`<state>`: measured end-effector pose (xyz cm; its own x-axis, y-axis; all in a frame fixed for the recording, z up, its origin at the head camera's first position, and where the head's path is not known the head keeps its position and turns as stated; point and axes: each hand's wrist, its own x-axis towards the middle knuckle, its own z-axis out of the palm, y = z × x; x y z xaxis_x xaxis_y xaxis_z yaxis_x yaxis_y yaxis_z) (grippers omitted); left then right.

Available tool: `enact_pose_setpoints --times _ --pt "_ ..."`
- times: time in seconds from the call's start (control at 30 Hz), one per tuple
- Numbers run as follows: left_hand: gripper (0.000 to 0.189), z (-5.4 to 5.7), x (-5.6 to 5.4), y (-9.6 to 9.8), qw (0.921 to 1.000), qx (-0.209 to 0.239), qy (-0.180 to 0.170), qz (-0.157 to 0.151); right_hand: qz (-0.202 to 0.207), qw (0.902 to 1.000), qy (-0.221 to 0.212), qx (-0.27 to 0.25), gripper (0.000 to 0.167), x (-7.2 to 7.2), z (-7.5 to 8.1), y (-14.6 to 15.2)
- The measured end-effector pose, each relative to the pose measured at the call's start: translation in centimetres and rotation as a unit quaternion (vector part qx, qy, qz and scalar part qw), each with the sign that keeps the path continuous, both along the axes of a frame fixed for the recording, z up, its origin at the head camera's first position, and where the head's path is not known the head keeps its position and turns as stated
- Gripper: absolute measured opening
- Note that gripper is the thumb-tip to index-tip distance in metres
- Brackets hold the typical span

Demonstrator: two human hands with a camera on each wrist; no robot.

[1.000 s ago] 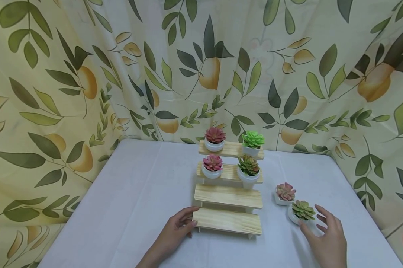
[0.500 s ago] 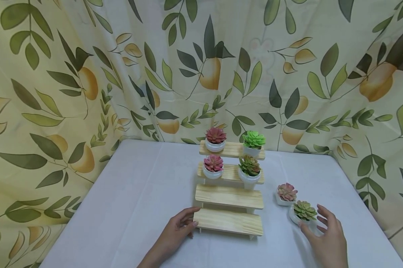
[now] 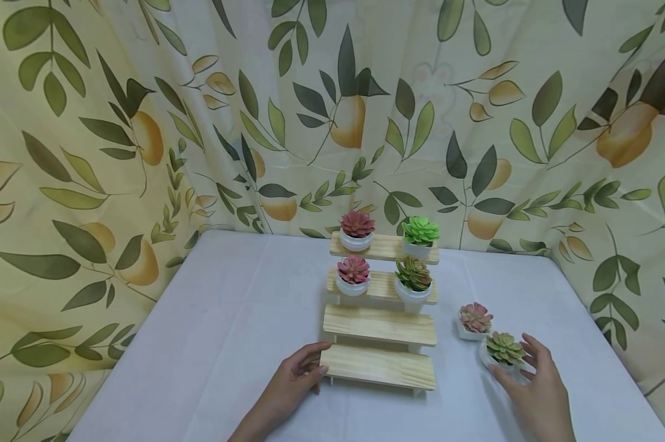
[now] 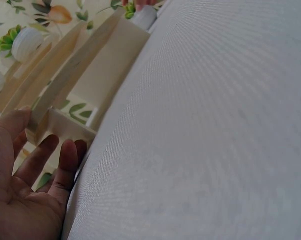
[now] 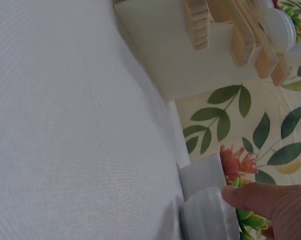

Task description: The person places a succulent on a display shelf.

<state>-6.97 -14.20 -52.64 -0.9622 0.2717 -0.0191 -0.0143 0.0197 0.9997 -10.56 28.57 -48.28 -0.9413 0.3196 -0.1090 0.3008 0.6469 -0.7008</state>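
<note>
Curtain (image 3: 200, 153): warm yellow at left, greyer at centre; soft focus in left wrist view.
Cloth (image 3: 244, 344): cool, diffuse light in head view; flat, dim grey in right wrist view.
Stand (image 5: 155, 55): soft-edged shadow on cloth, right wrist view.
Round pot (image 5: 208, 217): blurry shadow alongside, same view.
Left hand (image 4: 28, 200): darkly shaded.

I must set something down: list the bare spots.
Bare: the third shelf, the bottom shelf right of the left hand, and the white tabletop between the shelves and left curtain. Crowded: the top shelf and second shelf, two pots each, and around the right hand gripping the pale green succulent beside the pale pink succulent.
</note>
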Motion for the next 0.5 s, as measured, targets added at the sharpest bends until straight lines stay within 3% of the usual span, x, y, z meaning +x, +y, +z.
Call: enact_pose_setpoints --times 0.5 --pt "0.046 0.26 0.05 -0.03 1.0000 -0.003 0.000 -0.002 0.022 0.9997 -0.007 0.001 0.103 -0.46 -0.19 0.06"
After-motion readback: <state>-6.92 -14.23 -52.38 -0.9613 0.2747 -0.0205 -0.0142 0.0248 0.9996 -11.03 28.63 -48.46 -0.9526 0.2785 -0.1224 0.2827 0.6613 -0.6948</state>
